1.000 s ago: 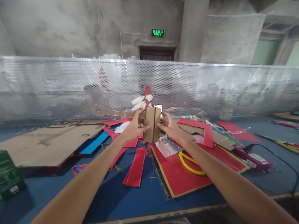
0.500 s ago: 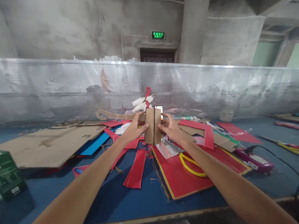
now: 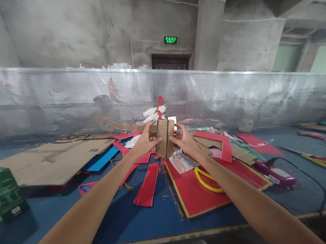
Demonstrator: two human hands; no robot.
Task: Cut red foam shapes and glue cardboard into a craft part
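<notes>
Between my two hands stands a folded piece of brown cardboard (image 3: 162, 146), tilted slightly, with a dark line running down its front. My left hand (image 3: 145, 141) grips its left edge, thumb on the front. At the right edge my right hand (image 3: 184, 139) holds it the same way, fingers curled behind. A long cardboard strip with a looped end (image 3: 111, 123) reaches out to the left behind my left fingers; whether it joins the held piece I cannot tell. Behind the cardboard are a red looped strip (image 3: 160, 101), white flower-like pieces (image 3: 150, 112) and a lit phone (image 3: 174, 119).
On the blue table (image 3: 114, 222) lie large cardboard sheets (image 3: 62, 158), red strips (image 3: 147, 186), a red sheet stack (image 3: 198, 199), yellow-handled scissors (image 3: 209, 184) and a purple device with a cable (image 3: 278, 173). A green box (image 3: 7, 192) stands left. A perforated metal panel (image 3: 206, 96) runs behind.
The held cardboard has tilted a little, its top leaning right, and shifted slightly left in view. Both hands keep their grip. The camera view has moved slightly.
</notes>
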